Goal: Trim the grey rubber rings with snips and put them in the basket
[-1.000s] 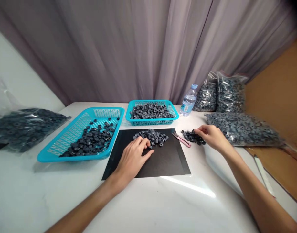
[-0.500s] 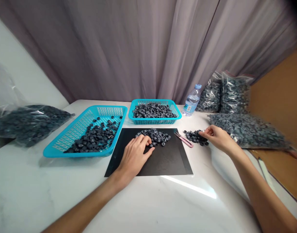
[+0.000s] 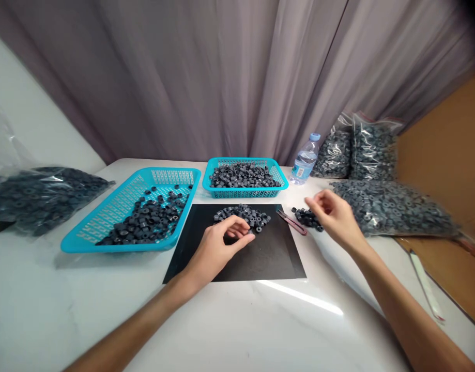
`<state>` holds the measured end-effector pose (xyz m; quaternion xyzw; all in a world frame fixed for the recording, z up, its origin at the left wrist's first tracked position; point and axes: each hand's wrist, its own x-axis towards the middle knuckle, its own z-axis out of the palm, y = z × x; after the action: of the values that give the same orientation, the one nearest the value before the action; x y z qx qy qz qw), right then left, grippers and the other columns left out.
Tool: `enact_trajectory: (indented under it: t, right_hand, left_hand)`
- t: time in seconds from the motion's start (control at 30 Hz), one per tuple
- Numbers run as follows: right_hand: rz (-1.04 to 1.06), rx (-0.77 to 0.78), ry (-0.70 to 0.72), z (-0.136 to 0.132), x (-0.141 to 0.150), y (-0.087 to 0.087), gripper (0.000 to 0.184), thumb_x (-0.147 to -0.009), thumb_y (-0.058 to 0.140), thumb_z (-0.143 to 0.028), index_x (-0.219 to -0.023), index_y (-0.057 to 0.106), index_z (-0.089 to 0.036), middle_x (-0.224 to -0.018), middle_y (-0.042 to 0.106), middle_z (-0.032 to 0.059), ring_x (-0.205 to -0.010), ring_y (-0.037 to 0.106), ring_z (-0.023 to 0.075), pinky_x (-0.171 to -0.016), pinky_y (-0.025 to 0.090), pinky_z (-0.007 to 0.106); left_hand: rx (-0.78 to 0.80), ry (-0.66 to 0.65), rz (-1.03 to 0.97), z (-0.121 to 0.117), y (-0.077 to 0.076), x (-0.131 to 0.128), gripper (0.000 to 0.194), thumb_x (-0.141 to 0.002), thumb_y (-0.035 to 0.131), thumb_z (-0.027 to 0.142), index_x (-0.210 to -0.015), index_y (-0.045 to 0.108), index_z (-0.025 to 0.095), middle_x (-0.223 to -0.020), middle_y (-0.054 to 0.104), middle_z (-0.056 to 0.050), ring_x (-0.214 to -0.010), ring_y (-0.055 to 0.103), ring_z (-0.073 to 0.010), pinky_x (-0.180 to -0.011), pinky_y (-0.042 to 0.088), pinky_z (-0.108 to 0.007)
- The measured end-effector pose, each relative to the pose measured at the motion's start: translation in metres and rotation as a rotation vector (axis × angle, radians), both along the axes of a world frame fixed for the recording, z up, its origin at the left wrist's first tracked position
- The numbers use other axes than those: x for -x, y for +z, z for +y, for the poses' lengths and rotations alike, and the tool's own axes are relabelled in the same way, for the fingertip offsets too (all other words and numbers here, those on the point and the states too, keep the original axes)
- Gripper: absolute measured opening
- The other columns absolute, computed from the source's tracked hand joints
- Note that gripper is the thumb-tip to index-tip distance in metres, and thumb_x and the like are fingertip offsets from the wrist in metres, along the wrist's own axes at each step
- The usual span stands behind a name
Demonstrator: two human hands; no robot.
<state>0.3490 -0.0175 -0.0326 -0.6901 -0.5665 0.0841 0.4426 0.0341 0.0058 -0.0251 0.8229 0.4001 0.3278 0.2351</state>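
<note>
Dark rings [image 3: 243, 210] at frame centre appear outstanding; the mid-left teal basket [image 3: 117, 249] is part-filled. Left hand [image 3: 215, 249] and right hand [image 3: 340, 216] show curled fingers; any grasp cannot be told.

Pieces [image 3: 243, 213] in my pile: dull, nearly matt; rubber or plastic, I can't tell which
Black sheet [image 3: 268, 258]: smooth, with a faint sheen
Counter [image 3: 221, 330]: smooth and glossy, throwing a bright streak back at me
Left basket [image 3: 117, 248] and far basket [image 3: 245, 192]: perforated plastic, lightly shiny
Left bag [image 3: 55, 194] and right bag [image 3: 392, 209]: clear plastic film, glossy where I catch the light
Bottle [image 3: 304, 163]: clear, shiny plastic
Curtain [image 3: 183, 77]: matt cloth, softly folded
My fingers [image 3: 234, 221]: bare skin
</note>
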Motion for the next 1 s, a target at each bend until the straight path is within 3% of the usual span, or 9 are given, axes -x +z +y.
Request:
enact_trajectory:
  t: [0.07, 0.13, 0.23, 0.5, 0.83, 1.0]
  right_hand:
    - [0.075, 0.007, 0.201, -0.005, 0.024, 0.004, 0.041, -0.092, 0.056, -0.063, -0.086, 0.057, -0.022, -0.072, 0.056, 0.0005, -0.061, 0.05, 0.0153, -0.059, 0.04, 0.028]
    - [0.31, 0.129, 0.64, -0.011, 0.05, 0.008, 0.037, -0.091, 0.066, -0.055, -0.107, 0.061, -0.022, -0.081, 0.058, 0.0007, -0.068, 0.053, 0.0153, -0.062, 0.043, 0.028]
    - [0.441, 0.179, 0.833, -0.021, 0.08, 0.008, 0.033, -0.089, 0.075, -0.042, -0.112, 0.062, -0.022, -0.085, 0.058, -0.0001, -0.074, 0.055, 0.0143, -0.067, 0.045, 0.027]
    - [0.756, 0.156, 0.83, -0.025, 0.101, -0.005, 0.027, -0.087, 0.078, -0.037, -0.107, 0.065, -0.023, -0.082, 0.058, -0.0018, -0.064, 0.052, 0.0111, -0.055, 0.045, 0.024]
    - [0.781, 0.106, 0.75, -0.025, 0.102, 0.0, 0.027, -0.084, 0.081, -0.038, -0.102, 0.069, -0.022, -0.074, 0.057, -0.0032, -0.059, 0.049, 0.0099, -0.053, 0.042, 0.024]
    - [0.802, 0.111, 0.719, -0.022, 0.101, -0.002, 0.024, -0.084, 0.08, -0.04, -0.097, 0.071, -0.022, -0.072, 0.059, -0.0019, -0.061, 0.05, 0.0111, -0.051, 0.04, 0.023]
  left_hand:
    - [0.274, -0.084, -0.252, -0.001, 0.003, -0.004, 0.018, -0.086, 0.074, 0.035, -0.096, 0.068, 0.021, -0.092, 0.077, -0.003, -0.086, 0.074, -0.0195, -0.081, 0.057, -0.032]
    - [0.523, -0.119, -0.447, -0.002, 0.005, -0.006, 0.027, -0.083, 0.077, 0.036, -0.101, 0.068, 0.019, -0.093, 0.079, -0.006, -0.091, 0.076, -0.0224, -0.086, 0.057, -0.034]
    - [0.734, -0.132, -0.562, -0.004, 0.007, -0.008, 0.029, -0.084, 0.078, 0.036, -0.103, 0.07, 0.016, -0.094, 0.08, -0.009, -0.096, 0.077, -0.0246, -0.088, 0.056, -0.035]
    - [0.914, -0.183, -0.667, -0.009, 0.008, -0.009, 0.021, -0.086, 0.078, 0.034, -0.096, 0.075, 0.017, -0.094, 0.08, -0.009, -0.099, 0.075, -0.0219, -0.09, 0.055, -0.032]
    - [0.922, -0.195, -0.647, -0.011, 0.009, -0.01, 0.019, -0.088, 0.075, 0.031, -0.101, 0.08, 0.018, -0.105, 0.081, -0.01, -0.1, 0.074, -0.0219, -0.09, 0.056, -0.033]
    - [0.954, -0.205, -0.661, -0.013, 0.011, -0.011, 0.022, -0.085, 0.08, 0.027, -0.105, 0.08, 0.019, -0.097, 0.081, -0.008, -0.095, 0.075, -0.0182, -0.087, 0.054, -0.027]
